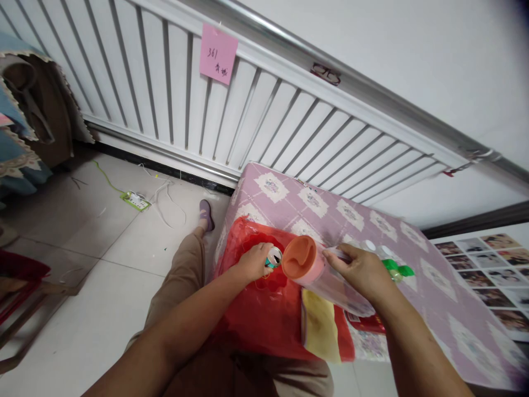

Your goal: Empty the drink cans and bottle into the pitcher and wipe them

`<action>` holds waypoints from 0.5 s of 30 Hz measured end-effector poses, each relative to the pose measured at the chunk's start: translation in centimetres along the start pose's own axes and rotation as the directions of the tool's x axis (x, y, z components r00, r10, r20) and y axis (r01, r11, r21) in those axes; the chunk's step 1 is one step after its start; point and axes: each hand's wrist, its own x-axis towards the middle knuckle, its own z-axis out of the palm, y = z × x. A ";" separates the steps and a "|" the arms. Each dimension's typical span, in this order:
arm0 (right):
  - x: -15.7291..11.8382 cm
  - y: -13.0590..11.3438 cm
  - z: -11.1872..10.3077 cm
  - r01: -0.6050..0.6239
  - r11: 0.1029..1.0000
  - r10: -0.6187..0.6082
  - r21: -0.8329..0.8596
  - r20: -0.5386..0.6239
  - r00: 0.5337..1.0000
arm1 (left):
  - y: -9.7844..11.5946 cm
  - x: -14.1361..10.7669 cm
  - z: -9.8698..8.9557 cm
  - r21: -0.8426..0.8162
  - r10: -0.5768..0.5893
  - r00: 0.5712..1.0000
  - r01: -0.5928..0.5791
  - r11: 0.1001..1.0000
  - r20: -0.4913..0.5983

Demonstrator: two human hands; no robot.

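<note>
My left hand [257,261] is wrapped round a small teal drink can [273,258], its silver top with the opening facing up and to the right. In my right hand [363,270] is a clear plastic pitcher [336,289], gripped near its handle. The pitcher lies tilted over to the left, and its orange lid [298,259] is close beside the can's top. I cannot tell whether they touch or whether any liquid flows. Beneath both hands a red plastic sheet or bag [256,320] covers part of the table, with a red scalloped tray or dish [270,284] under the can.
A yellow cloth [320,325] lies at the table's front edge, near a red packet [366,322]. Small green-capped containers [397,270] stand on the patterned tablecloth [430,281]. Behind the table runs a white radiator [248,121]. A power strip [135,200] with cables lies on the floor.
</note>
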 end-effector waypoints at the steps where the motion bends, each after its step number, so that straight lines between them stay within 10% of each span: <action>1: 0.0 0.0 0.0 0.000 1.000 0.000 0.001 -0.001 1.000 | -0.1 0.0 0.0 0.006 0.005 1.000 -0.005 1.000 -0.006; 15: -0.2 0.9 0.7 0.018 0.987 -0.013 0.159 -0.035 0.999 | -0.2 0.1 -0.1 -0.009 0.011 1.000 -0.012 1.000 -0.023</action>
